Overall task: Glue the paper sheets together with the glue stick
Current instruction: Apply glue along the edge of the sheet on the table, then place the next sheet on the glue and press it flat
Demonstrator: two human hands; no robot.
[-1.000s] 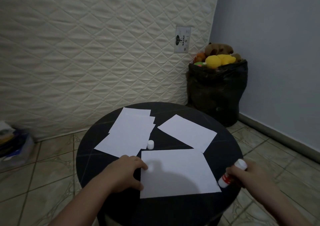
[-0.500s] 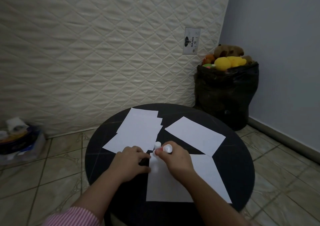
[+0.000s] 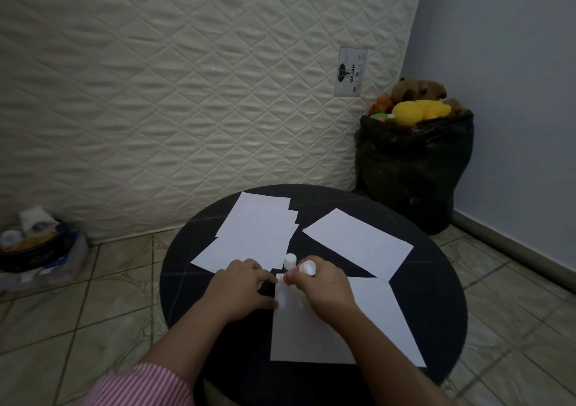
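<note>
- Right now the right hand [image 3: 324,284] is closed around the glue stick [image 3: 300,271], holding it tilted with its white end up and its glue end down at the far left corner of the near paper sheet [image 3: 367,321].
- Whether the tip actually touches the paper cannot be told; the fingers hide the contact.
- The left hand [image 3: 241,287] lies flat with fingers loosely spread, pressing at the sheet's left edge where it meets the dark bench [image 3: 436,281].
- The stick's white cap [image 3: 290,260] stands upright just beyond the hands, near the middle of the bench, so the stick looks uncapped and ready.
- A loose stack of sheets [image 3: 252,237] lies toward the far left edge of the bench, and a single sheet [image 3: 358,240] toward the far right.
- The step in hand seems to be laying glue on the near sheet, starting from that corner.
- To do it well, keep the left hand pinning the paper, since thin paper tends to drag and wrinkle under a sticky tip.
- Light, even strokes running away from the pinning hand should keep the sheet flat.
- Covering the edges and corners matters most, as these lift first once another sheet is pressed on.
- Mind the cap: a wide sweep could knock it off the bench.
</note>
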